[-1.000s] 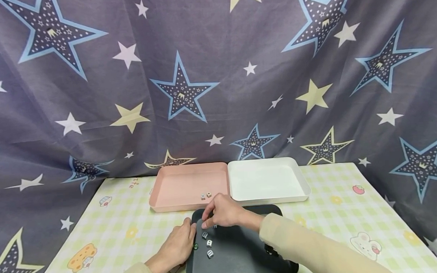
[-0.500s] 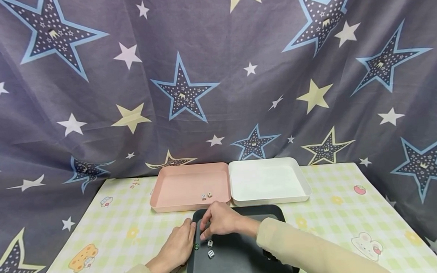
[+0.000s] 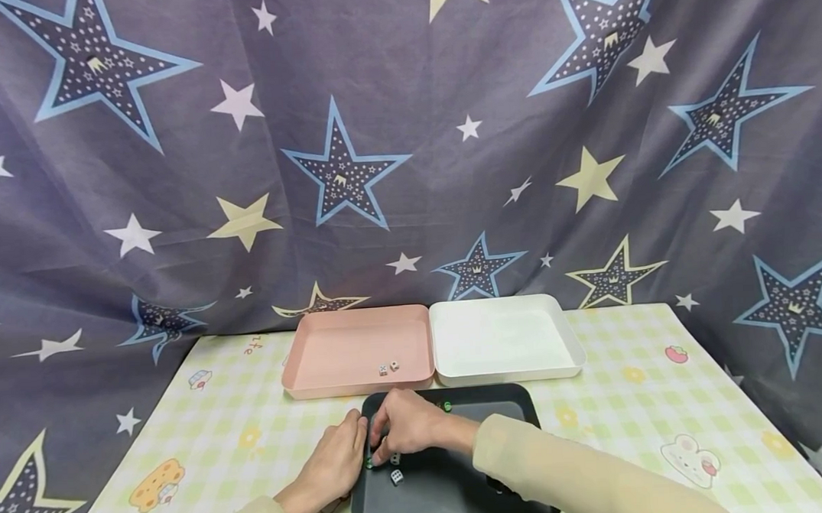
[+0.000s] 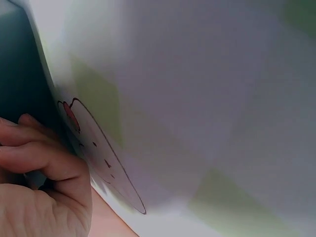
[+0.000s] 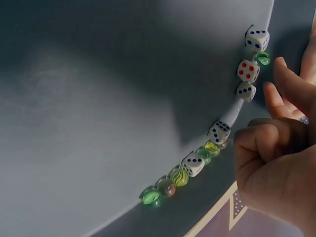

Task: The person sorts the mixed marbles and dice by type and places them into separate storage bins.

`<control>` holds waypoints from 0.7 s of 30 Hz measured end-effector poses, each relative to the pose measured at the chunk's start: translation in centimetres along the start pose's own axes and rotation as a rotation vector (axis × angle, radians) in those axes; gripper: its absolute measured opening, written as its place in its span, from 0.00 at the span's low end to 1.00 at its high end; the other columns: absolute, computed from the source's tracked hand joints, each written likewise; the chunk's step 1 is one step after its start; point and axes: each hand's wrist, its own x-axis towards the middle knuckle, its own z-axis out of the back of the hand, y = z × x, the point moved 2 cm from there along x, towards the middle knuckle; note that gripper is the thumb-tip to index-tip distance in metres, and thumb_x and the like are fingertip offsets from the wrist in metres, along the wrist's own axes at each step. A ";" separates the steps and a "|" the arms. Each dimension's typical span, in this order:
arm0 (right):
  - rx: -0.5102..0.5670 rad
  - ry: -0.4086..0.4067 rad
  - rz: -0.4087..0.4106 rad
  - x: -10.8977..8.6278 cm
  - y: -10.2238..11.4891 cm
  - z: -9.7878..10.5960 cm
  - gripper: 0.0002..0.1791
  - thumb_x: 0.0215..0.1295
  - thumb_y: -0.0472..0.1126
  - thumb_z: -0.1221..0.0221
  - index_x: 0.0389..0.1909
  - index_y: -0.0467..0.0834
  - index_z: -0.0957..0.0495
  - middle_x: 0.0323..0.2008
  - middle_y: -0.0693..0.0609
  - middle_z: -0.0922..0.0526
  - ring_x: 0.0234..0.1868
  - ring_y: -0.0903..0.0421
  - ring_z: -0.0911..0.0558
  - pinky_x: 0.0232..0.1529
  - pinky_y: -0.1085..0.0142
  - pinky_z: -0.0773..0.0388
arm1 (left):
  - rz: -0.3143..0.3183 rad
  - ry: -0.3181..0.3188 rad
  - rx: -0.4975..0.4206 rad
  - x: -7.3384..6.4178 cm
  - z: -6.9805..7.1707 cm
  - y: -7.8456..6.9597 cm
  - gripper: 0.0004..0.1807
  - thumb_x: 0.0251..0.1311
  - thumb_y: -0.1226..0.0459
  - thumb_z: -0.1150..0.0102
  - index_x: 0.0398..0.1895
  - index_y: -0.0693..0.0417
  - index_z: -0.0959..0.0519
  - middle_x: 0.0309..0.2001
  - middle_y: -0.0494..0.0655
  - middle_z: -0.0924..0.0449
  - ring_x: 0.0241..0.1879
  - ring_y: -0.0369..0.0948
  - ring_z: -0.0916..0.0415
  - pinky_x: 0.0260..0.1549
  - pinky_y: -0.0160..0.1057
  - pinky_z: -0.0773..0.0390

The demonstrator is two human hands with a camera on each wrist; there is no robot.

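A dark tray (image 3: 456,507) sits in front, holding dice and glass marbles. My left hand (image 3: 333,455) grips its left rim; the left wrist view shows bent fingers (image 4: 44,153) against the dark wall. My right hand (image 3: 407,421) reaches low inside that same side. Its thumb and index finger stand apart by a green marble (image 5: 263,58) and a red-dotted die (image 5: 248,71). Another white die (image 3: 396,477) lies nearer the front. More dice (image 5: 192,163) and marbles (image 5: 178,176) line the edge. A small dotted patch among the right fingers is unclear.
A pink tray (image 3: 353,343) with two small dice (image 3: 389,368) stands behind the dark tray. Beside it is a white tray (image 3: 504,336). A checked cloth (image 3: 246,417) covers the table, and a star-patterned curtain (image 3: 407,172) hangs behind.
My right hand has moved toward me along the tray's left side, now beside the green marble. A marble at the far rim has come into view. The left hand stays put.
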 end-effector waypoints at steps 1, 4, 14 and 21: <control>-0.011 0.003 0.003 0.0 0.1 -0.1 0.10 0.47 0.42 0.15 0.24 0.53 0.10 0.26 0.66 0.16 0.28 0.67 0.23 0.33 0.74 0.23 | 0.000 -0.003 0.006 0.0 0.0 0.0 0.16 0.86 0.62 0.64 0.36 0.55 0.30 0.18 0.46 0.30 0.09 0.37 0.31 0.06 0.36 0.31; -0.027 0.004 0.002 0.0 0.2 -0.3 0.11 0.46 0.43 0.15 0.22 0.53 0.11 0.24 0.67 0.17 0.28 0.67 0.23 0.33 0.75 0.23 | -0.004 -0.009 0.010 0.1 0.0 0.1 0.16 0.86 0.62 0.64 0.36 0.54 0.30 0.18 0.46 0.30 0.11 0.39 0.30 0.08 0.37 0.31; -0.074 0.009 0.039 0.2 0.5 -0.9 0.13 0.45 0.44 0.15 0.19 0.54 0.13 0.19 0.71 0.20 0.26 0.69 0.23 0.34 0.78 0.25 | -0.007 -0.016 -0.005 -0.1 0.0 0.1 0.17 0.86 0.61 0.64 0.36 0.55 0.30 0.18 0.46 0.30 0.07 0.38 0.32 0.06 0.37 0.30; -0.081 0.004 0.041 0.2 0.4 -1.1 0.14 0.45 0.43 0.15 0.18 0.54 0.14 0.18 0.71 0.21 0.24 0.69 0.24 0.32 0.78 0.26 | -0.003 -0.025 0.019 0.1 0.0 0.0 0.16 0.86 0.62 0.63 0.35 0.55 0.30 0.19 0.46 0.30 0.12 0.40 0.30 0.09 0.38 0.30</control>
